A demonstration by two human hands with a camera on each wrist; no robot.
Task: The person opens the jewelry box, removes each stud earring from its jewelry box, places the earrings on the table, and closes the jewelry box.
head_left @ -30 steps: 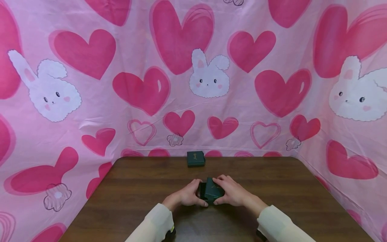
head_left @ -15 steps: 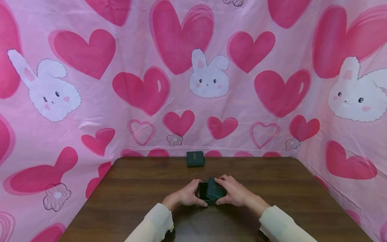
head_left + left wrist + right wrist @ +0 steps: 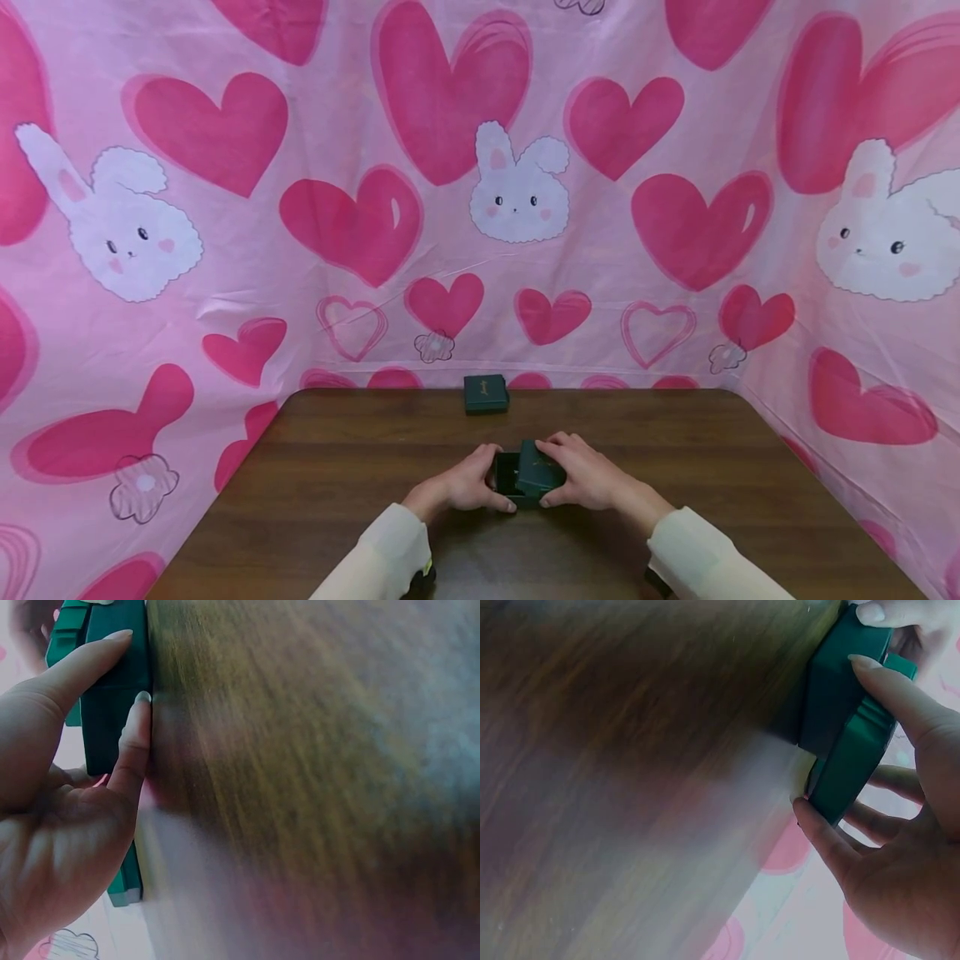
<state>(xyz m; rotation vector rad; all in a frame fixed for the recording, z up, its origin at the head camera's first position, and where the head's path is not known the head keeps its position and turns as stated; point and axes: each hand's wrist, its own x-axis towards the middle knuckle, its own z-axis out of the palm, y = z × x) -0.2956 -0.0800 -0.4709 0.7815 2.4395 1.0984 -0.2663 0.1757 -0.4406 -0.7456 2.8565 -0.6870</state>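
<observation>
Remote station entry, all three feeds up. On the head view I have both bare hands at a dark green gift box, which sits near the middle of the wood-grain table (image 3: 337,454), between the hands. Left hand (image 3: 469,483) is clamped on the box base (image 3: 528,502) at its left end, thumb along the near wall. Right hand (image 3: 587,475) is clamped on the box lid (image 3: 540,469), thumb on the near side and fingertips over the top and far edge. Lid is skewed and displaced to the right of the base, so the left part of the interior shows as a dark cavity; I cannot make out from here whether anything lies inside. Right wrist view confirms that the lid overhangs the base's right end, the two parts overlapping rather than seated square. Left wrist view puts the left thumb and another finger against the base's side wall, low beside the tabletop. A second dark green box (image 3: 486,394), gold script on top, rests at the far table edge, well apart from the hands. Cream sleeves (image 3: 384,550) cover both forearms. Pink backdrop (image 3: 337,117) behind, printed with hearts and white rabbit heads.
</observation>
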